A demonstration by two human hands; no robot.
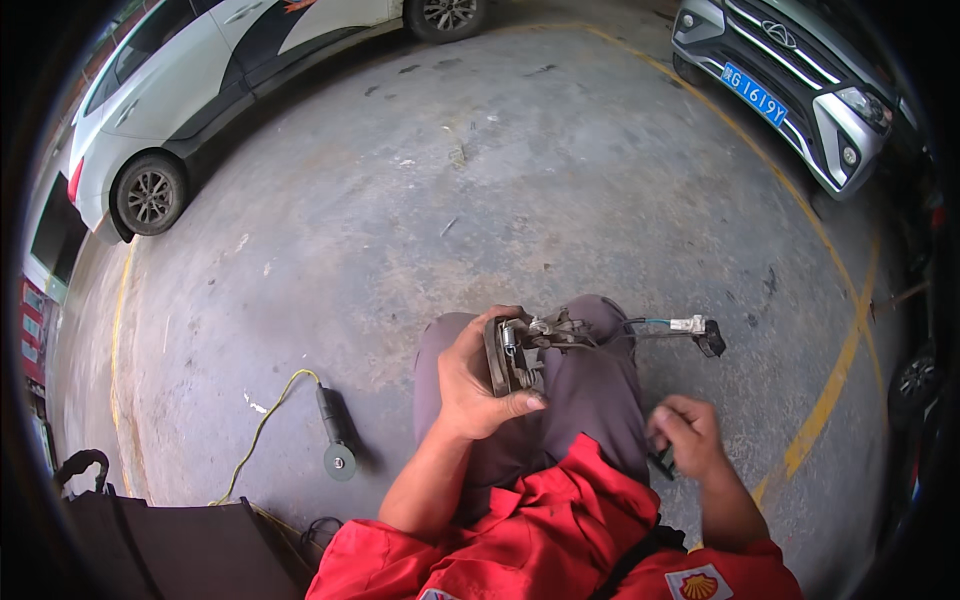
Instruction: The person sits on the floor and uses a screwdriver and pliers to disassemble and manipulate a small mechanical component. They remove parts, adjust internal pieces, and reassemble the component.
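Observation:
My left hand [468, 385] is closed round a worn metal lever assembly [562, 332] above my knees. A small coil spring [509, 340] shows on it beside a brown curved plate [496, 358]. Wires run out to the right from the assembly to a white connector [687, 325] and a black plug [711, 340], which hang beyond my right knee. My right hand [688, 432] is beside my right thigh, apart from the assembly, with its fingers curled. A dark green piece [662, 462] shows just below those fingers; whether they grip it is hidden.
An angle grinder [335, 435] with a yellow cord [262, 430] lies on the concrete floor to my left. At the lower left stands a dark bag-like container [180, 545]. A white car [240, 80] is parked at far left, a silver car [790, 80] at far right.

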